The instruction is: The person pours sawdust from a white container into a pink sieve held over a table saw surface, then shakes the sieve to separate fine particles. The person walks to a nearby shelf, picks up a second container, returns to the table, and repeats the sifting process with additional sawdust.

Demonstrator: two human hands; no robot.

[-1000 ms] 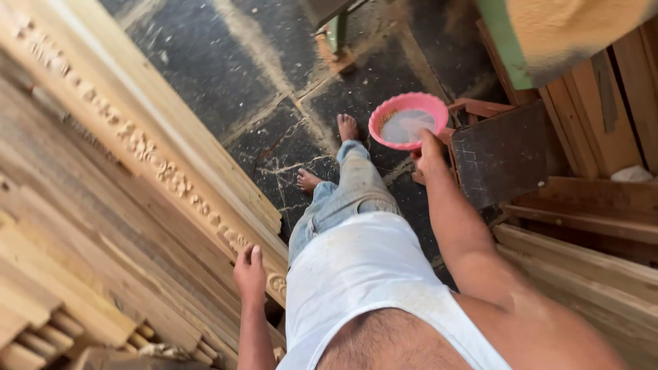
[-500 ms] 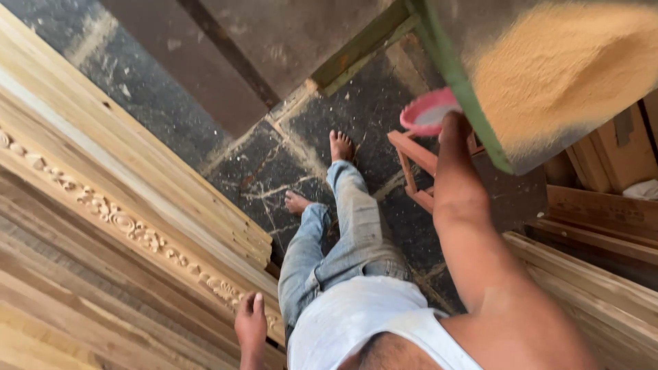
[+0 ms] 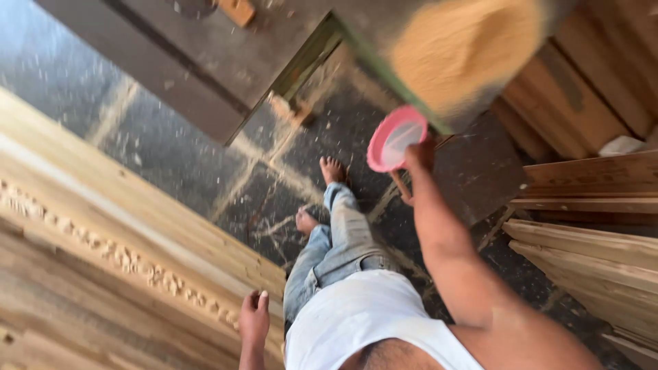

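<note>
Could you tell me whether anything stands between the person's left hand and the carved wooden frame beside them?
Nothing visible does. The left hand already rests with its fingers on the edge of the carved wooden frame. The right hand is occupied elsewhere, holding the pink bowl up near the sawdust pile.

The right arm stretches forward and nearly straight, and the right hand (image 3: 419,155) is closed in a grip at its far end. The left arm hangs low at the side, the left hand (image 3: 254,318) lying flat with fingers loosely together.
</note>
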